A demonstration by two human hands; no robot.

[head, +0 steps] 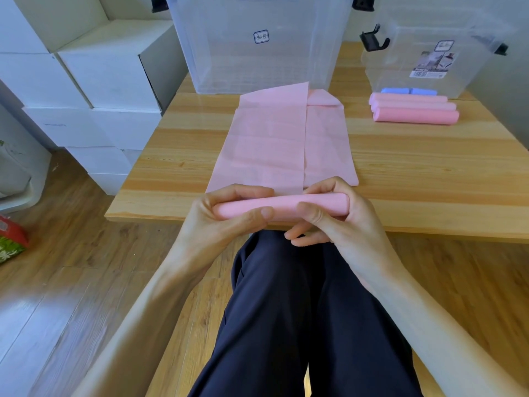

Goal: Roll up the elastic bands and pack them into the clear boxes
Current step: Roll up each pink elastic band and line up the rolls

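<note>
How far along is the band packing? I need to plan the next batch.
Done: three pink rolls and some blue rolls lie finished on the table, beside the small box. In hand: the left hand and right hand grip a partly rolled pink band, much of it still flat. Left: finish this roll and pack everything; the big box looks empty.
</note>
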